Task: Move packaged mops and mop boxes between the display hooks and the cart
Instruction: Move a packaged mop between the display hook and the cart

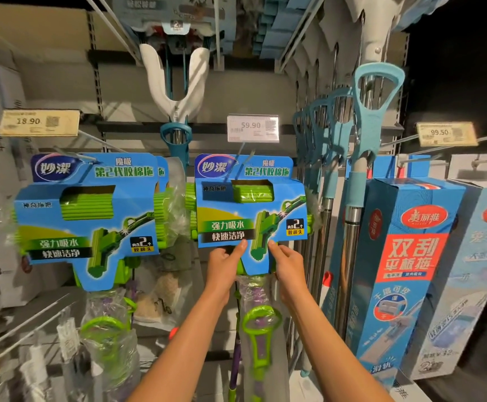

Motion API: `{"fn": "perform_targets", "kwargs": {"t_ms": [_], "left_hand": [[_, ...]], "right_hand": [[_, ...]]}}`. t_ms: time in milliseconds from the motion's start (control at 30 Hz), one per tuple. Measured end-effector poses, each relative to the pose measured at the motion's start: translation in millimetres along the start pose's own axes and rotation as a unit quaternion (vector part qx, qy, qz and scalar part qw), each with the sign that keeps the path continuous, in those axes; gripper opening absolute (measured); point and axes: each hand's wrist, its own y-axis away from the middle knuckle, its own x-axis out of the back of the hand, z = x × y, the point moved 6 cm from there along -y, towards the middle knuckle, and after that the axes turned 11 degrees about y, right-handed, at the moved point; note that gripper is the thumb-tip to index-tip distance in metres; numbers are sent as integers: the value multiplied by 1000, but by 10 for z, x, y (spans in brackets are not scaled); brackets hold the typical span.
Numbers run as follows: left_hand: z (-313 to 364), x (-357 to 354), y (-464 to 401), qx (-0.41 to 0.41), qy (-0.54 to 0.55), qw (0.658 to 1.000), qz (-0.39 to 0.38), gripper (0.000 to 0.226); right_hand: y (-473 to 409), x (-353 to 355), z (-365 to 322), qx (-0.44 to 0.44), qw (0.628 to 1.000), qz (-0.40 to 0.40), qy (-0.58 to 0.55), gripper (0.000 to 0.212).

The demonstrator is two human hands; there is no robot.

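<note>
Honestly, head view, can't tell yet if it's going on or off: my left hand (225, 264) & right hand (287, 262) both pinch the bottom of the mop pack (251, 210), which hangs at its hook (246, 153). No cart in sight. Price tag (253, 128) sits just above, second pack (88, 216) to the left, mop boxes (404, 256) crowd the right.

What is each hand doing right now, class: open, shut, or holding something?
Left hand: grips the lower edge of the blue mop package hanging on the hook.
Right hand: grips the same package's lower edge.
</note>
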Motion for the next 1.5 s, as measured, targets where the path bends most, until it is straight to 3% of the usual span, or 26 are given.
{"fn": "perform_targets", "kwargs": {"t_ms": [133,300,433,533,633,733,867,1100,1367,1500], "left_hand": [[-69,57,32,17,60,998,30,31],[-88,72,41,37,80,995,51,47],[-85,131,23,62,107,991,51,48],[-84,169,63,82,120,989,41,40],[-105,212,78,105,91,989,46,48],[-100,228,40,107,82,990,47,34],[-98,256,-14,102,93,988,72,60],[-63,299,-59,111,186,974,74,68],[-63,308,-98,110,185,974,78,70],[-68,281,-150,123,187,974,42,70]], "right_hand": [[34,-2,68,-4,1000,-7,-11,21],[83,-14,143,2,1000,-6,-15,34],[120,-77,190,3,1000,-27,6,21],[118,-124,237,9,999,-34,17,21],[92,-149,269,2,999,-37,20,21],[44,-166,300,-7,999,-40,29,19],[15,-204,334,-7,998,-54,38,16],[-57,-127,262,-35,998,-33,-45,39],[-158,-155,240,-59,991,-31,-116,18],[-203,-112,243,-44,993,-2,-113,28]]}}
